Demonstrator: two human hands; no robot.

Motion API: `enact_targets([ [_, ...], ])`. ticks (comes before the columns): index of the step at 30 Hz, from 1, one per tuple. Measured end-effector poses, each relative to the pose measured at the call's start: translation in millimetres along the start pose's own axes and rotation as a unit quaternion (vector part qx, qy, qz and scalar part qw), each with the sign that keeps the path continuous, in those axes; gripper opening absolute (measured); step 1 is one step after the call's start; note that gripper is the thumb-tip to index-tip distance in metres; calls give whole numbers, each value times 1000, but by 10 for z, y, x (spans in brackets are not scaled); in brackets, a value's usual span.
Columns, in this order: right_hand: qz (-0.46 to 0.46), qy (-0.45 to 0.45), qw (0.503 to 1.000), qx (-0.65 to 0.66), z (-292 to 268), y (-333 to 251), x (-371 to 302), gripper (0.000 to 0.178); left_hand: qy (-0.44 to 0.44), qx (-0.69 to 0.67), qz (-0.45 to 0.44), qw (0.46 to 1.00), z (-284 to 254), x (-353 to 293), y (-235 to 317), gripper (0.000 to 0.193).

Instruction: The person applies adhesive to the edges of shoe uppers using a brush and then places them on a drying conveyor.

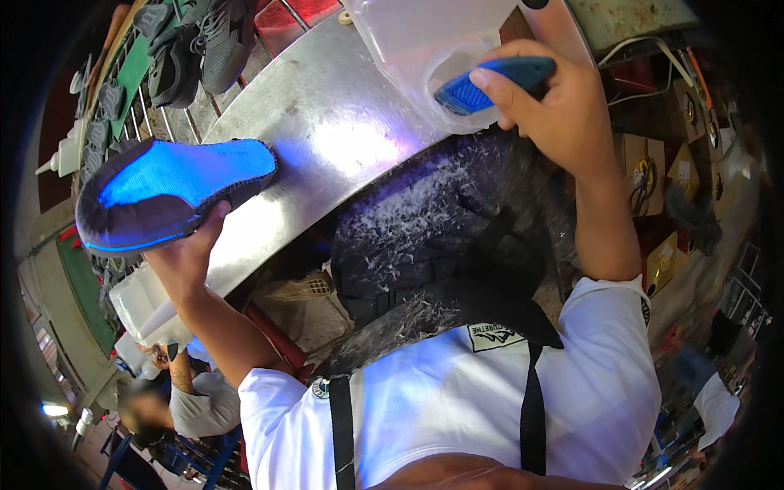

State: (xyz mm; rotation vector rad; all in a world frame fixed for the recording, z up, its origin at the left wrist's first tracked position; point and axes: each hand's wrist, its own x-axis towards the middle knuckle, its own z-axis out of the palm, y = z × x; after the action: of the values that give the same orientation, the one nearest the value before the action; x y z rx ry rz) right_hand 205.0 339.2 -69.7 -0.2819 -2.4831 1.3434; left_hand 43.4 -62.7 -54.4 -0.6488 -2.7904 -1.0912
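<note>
In the head view, toward 9 o'clock, the left hand (184, 255) of the person has its fingers clasped under a dark shoe (139, 204), which is turned with its blue-lit bottom upward. Whether this shoe touches the metal surface (327, 143) behind it, I cannot tell. At 1 o'clock, the right hand (559, 118) is pinching a blue brush (523, 72) between thumb and fingers, with the bristles directed to 8 o'clock. The brush is at the round mouth of a whitish translucent container (416, 37); I cannot tell if they touch. Toward 11 o'clock, grey shoes (224, 49) stand on a rack (155, 118).
</note>
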Motion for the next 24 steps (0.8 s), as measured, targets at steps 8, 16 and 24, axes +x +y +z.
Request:
enact_targets([
  [8, -49, -108, 991, -59, -253, 124, 79, 24, 18, 67, 61, 996, -8, -186, -68, 87],
  [16, -39, -48, 997, 54, -51, 148, 24, 22, -28, 363, 176, 915, 197, -340, -351, 94],
  [24, 191, -136, 955, 179, -283, 212, 36, 26, -133, -578, -162, 789, 251, -290, 155, 77],
])
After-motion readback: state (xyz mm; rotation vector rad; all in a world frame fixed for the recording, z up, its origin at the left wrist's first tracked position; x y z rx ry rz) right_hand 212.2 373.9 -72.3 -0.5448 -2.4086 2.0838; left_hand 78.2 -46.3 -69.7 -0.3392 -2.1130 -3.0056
